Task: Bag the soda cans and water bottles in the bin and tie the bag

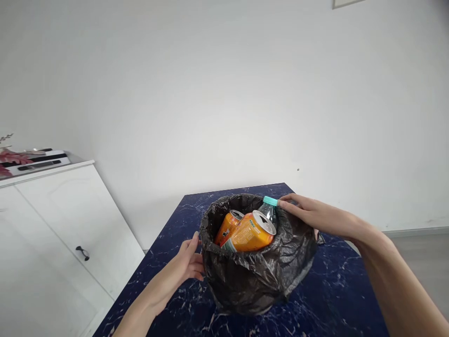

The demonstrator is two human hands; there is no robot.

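Note:
A bin lined with a black plastic trash bag (245,281) stands on the dark blue marble-patterned table (171,234). Inside its mouth lie two orange drink cans, one in front (247,236) and one behind it (224,229), their opened tops facing up to the right. Beside them a clear plastic bottle (268,211) with a turquoise cap leans at the right rim. My left hand (189,262) is at the bag's left side, thumb raised and fingers apart. My right hand (303,210) grips the bag at its right rim, thumb next to the bottle cap.
To the left is a white cabinet (52,234) with a dark handle, carrying reddish leaves and a white-and-black object on top. A pale wall (210,93) rises behind the table. Grey floor (421,257) shows at the right.

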